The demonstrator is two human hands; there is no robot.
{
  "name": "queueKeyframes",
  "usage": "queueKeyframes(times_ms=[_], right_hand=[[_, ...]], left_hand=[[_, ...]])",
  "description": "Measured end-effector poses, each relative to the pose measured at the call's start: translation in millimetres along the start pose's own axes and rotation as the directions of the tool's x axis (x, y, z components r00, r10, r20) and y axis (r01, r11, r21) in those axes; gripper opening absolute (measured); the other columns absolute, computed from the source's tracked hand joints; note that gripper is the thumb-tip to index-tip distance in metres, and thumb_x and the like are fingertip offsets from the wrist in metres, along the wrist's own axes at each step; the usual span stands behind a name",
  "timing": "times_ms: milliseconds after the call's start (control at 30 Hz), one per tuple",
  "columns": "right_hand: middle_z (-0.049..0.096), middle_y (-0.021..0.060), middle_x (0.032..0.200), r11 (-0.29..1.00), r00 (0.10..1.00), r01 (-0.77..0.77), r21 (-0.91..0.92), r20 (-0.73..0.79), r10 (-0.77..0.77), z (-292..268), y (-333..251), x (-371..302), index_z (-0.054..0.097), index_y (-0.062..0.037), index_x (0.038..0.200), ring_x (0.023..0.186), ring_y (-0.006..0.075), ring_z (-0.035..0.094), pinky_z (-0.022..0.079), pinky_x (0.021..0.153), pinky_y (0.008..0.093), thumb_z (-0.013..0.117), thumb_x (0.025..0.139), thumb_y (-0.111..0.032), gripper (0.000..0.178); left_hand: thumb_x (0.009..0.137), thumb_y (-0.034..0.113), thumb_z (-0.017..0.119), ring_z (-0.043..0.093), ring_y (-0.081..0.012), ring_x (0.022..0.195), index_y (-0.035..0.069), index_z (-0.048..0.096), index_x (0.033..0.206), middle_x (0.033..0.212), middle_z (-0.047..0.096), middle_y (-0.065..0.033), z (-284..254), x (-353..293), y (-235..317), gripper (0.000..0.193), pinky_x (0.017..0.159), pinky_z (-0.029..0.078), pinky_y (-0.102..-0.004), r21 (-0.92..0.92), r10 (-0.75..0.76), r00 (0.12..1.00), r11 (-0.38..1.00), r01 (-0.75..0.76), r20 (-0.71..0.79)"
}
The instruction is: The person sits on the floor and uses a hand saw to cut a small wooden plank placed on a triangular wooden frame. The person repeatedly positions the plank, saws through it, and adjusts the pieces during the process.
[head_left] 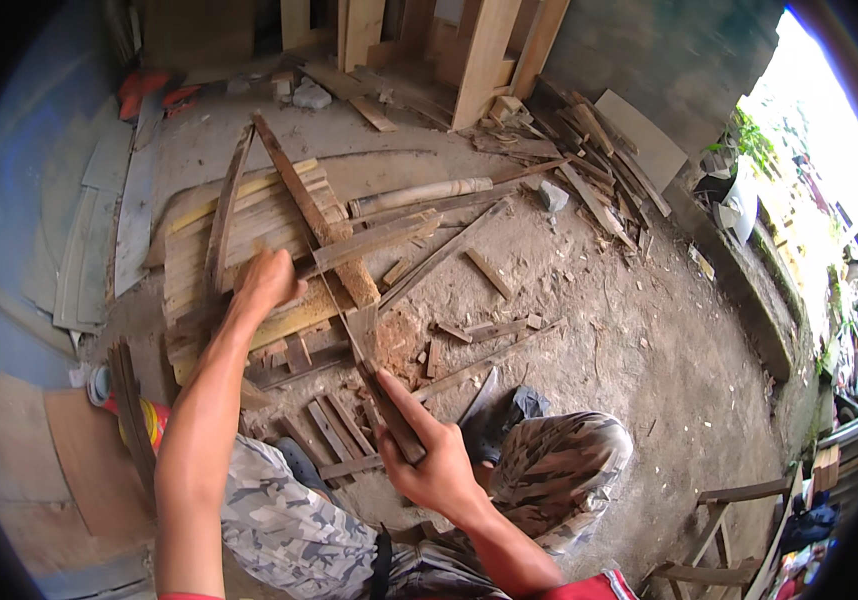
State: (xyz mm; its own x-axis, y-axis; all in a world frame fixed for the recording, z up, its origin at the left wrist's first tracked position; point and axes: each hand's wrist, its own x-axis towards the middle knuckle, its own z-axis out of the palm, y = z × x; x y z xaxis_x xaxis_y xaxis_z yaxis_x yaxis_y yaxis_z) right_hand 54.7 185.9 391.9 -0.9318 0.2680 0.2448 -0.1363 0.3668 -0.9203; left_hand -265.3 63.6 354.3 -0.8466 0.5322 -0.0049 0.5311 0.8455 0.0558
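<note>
My left hand (269,282) is closed around a dark wooden strip (374,240), which lies crosswise over a longer brown board (309,195). In my right hand (432,460) is the wooden handle of a saw (377,385), with the index finger stretched along it. The thin blade points up and away, seen nearly edge-on, and reaches the strip just right of my left hand. Whether its teeth touch the wood, I cannot tell. Beneath is a low stack of pale planks (234,225), with another dark board (226,205) leaning across its left side.
Orange-brown sawdust (401,338) lies on the dirt floor beside the stack. Short wood offcuts (334,430) are near my feet. A pile of scrap wood (599,160) sits at the back right, by a concrete ledge (739,270). A wooden frame (719,540) stands at lower right.
</note>
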Motion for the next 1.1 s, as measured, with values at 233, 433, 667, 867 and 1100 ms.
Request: queueKeyframes(times_ms=[233,433,667,867,1100], right_hand=[[0.069,0.0302,0.093,0.996,0.996,-0.072,0.049,-0.056,0.075,39.2,28.2,97.2,0.047,-0.0097,0.146,0.086,0.0420,0.071,0.055,0.079,0.0418,0.059,0.085,-0.004,0.063],[0.067,0.0317,0.104,0.996,0.995,-0.059,0.060,-0.075,0.063,62.1,29.0,126.6,0.049,-0.0064,0.144,0.097,0.0416,0.069,0.053,0.085,0.0407,0.058,0.082,-0.002,0.063],[0.063,0.0247,0.127,1.000,0.999,-0.031,0.005,-0.040,0.031,18.2,11.5,18.3,0.044,-0.0089,0.149,0.113,0.0396,0.063,0.052,0.092,0.0371,0.057,0.084,0.001,0.067],[0.068,0.0230,0.121,0.985,0.986,-0.163,-0.052,0.012,0.163,-17.5,-18.8,-66.8,0.046,-0.0024,0.147,0.101,0.0254,0.072,0.054,0.081,0.0279,0.061,0.081,0.005,0.068],[0.068,0.0221,0.121,0.991,0.990,-0.130,0.024,-0.053,0.131,7.6,18.4,-12.3,0.048,-0.0036,0.145,0.108,0.0249,0.069,0.053,0.086,0.0285,0.059,0.084,0.004,0.063]], left_hand=[[0.078,0.021,0.080,0.068,-0.0294,0.070,-0.007,0.067,0.081,0.074,0.068,-0.0229,16.7,1.7,-2.1,0.031,0.063,0.056,-0.0412,-0.056,0.037,0.991,0.997,-0.044,-0.126],[0.077,0.016,0.075,0.072,-0.0367,0.080,-0.004,0.073,0.085,0.080,0.070,-0.0269,26.8,16.2,-22.9,0.022,0.073,0.058,-0.0432,-0.124,0.016,0.999,0.992,-0.022,-0.045],[0.081,0.025,0.078,0.072,-0.0317,0.082,-0.003,0.071,0.083,0.085,0.072,-0.0235,-7.3,2.4,11.8,0.029,0.073,0.058,-0.0408,-0.019,-0.192,0.971,0.980,0.196,0.145],[0.085,0.024,0.075,0.070,-0.0289,0.077,-0.005,0.069,0.086,0.083,0.070,-0.0209,-15.7,-0.2,20.4,0.030,0.067,0.057,-0.0404,-0.056,-0.208,0.958,0.973,0.223,0.195],[0.083,0.032,0.079,0.071,-0.0353,0.085,-0.006,0.067,0.091,0.093,0.070,-0.0244,-14.6,0.1,16.3,0.041,0.073,0.057,-0.0446,-0.067,-0.169,0.953,0.979,0.192,0.250]])
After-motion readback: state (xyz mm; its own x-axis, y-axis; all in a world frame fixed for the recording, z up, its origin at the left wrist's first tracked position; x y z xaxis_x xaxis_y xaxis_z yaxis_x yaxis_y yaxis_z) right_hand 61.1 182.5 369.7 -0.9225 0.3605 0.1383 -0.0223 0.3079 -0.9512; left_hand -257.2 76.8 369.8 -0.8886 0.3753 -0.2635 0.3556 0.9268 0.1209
